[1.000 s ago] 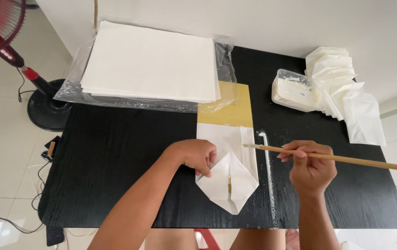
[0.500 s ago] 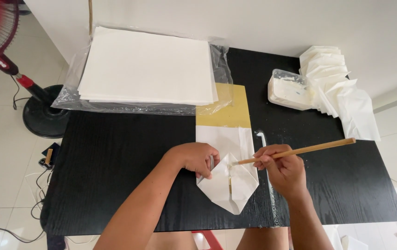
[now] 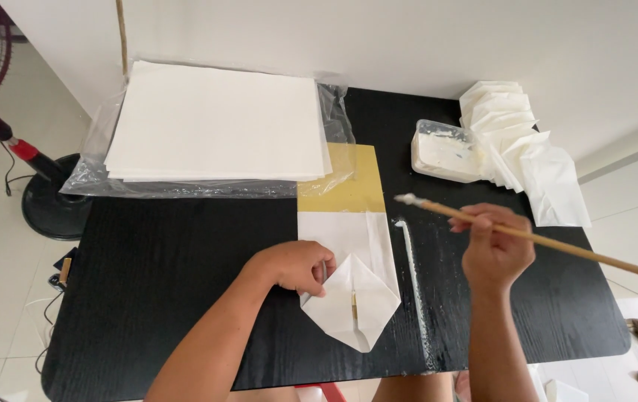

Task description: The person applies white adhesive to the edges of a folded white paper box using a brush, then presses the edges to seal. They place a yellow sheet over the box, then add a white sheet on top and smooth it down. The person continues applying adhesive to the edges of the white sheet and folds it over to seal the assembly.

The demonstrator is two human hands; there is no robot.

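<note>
While the left hand presses the folded paper, the right hand, gripping the brush, should apply paste thinly.

The counter is black wood with a matt, grained face. On it the folded sheet looks like thin matt white paper, its upper end a dull gold foil. The brush is bare pale wood with a whitish paste-caked tip. The paper stack lies matt on glossy, crinkled clear plastic wrap. The tub is cloudy plastic, smeared with white paste
</note>
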